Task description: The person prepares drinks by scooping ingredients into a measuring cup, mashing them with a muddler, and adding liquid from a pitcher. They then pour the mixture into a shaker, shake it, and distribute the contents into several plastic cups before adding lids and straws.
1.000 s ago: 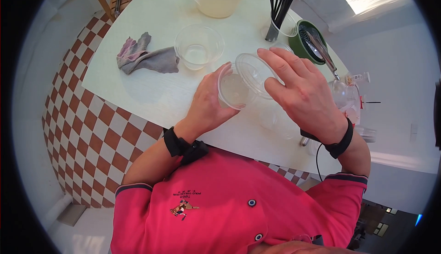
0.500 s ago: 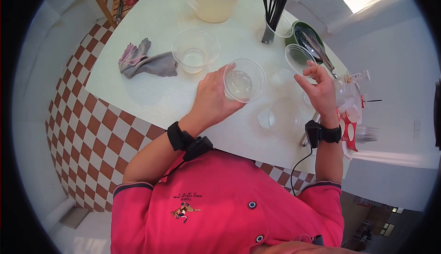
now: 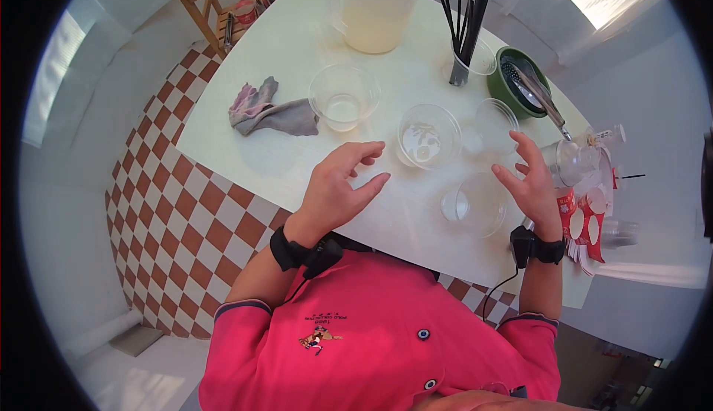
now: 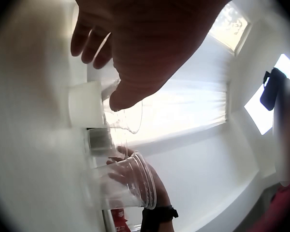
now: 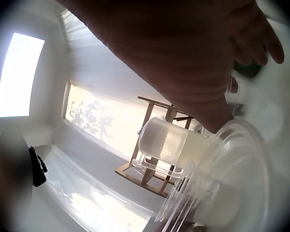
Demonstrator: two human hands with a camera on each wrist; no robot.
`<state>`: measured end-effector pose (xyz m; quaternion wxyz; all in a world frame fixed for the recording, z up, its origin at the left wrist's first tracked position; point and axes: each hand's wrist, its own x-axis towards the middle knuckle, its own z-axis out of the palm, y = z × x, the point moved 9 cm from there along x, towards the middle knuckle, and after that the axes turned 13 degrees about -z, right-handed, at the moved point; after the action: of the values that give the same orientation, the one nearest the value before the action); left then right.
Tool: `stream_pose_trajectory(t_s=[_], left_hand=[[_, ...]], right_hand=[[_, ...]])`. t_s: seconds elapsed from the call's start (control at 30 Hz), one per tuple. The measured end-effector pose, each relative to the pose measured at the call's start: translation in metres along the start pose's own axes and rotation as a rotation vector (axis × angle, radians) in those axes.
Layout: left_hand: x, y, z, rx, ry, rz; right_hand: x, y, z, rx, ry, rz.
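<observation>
A clear plastic cup (image 3: 428, 138) with pale contents stands on the table just beyond the left hand (image 3: 336, 186), whose fingers are parted and hold nothing. The right hand (image 3: 532, 182) hovers with parted fingers beside a clear round lid or cup (image 3: 496, 125); whether a fingertip touches it cannot be told. Another clear cup (image 3: 475, 204) lies or stands nearer the body, between the two hands. A further clear cup (image 3: 344, 99) stands farther off at the left. In the left wrist view, a clear cup (image 4: 121, 186) is in front of the right hand (image 4: 150, 181).
A grey-pink cloth (image 3: 278, 116) lies on the left of the table (image 3: 245, 166). At the back are a large pitcher (image 3: 375, 17) of cloudy liquid and black straws (image 3: 466, 36) in a cup. On the right are a green bowl (image 3: 499, 84) with utensils and red-and-white packaging (image 3: 583, 218).
The left hand has let go of the cup and drawn back toward the left. Moved right and down from the cup, the right hand has released the lid it held, now by the green bowl.
</observation>
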<state>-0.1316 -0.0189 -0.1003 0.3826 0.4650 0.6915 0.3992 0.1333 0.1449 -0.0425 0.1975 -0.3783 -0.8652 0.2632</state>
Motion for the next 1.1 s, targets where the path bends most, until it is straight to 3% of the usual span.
stream_pose_trajectory(t_s=[0.07,0.2,0.3,0.5,0.6,0.7,0.8,1.1], left_hand=[[-0.010,-0.031,-0.034,0.014,0.170,0.015],[-0.011,-0.020,-0.090,-0.040,0.588,0.043],[0.011,-0.008,-0.089,0.080,0.581,0.095],[0.056,-0.019,-0.067,-0.122,0.301,0.036],[0.065,-0.025,-0.067,-0.037,0.306,0.050],[0.058,-0.010,-0.065,-0.172,0.315,0.048],[0.047,0.022,-0.068,0.090,0.365,0.229],[0.036,0.089,-0.048,0.571,0.304,0.448]], right_hand=[[-0.010,-0.009,-0.008,0.016,0.054,-0.015],[-0.032,-0.025,-0.023,0.122,0.221,-0.028],[-0.055,-0.031,-0.026,0.228,0.346,-0.027],[-0.107,-0.018,-0.013,0.524,0.553,0.018],[-0.127,-0.005,0.000,0.616,0.600,0.066],[-0.134,0.004,0.010,0.652,0.616,0.074],[-0.131,0.003,0.019,0.637,0.632,-0.030],[-0.111,0.006,0.055,0.597,0.521,-0.128]])
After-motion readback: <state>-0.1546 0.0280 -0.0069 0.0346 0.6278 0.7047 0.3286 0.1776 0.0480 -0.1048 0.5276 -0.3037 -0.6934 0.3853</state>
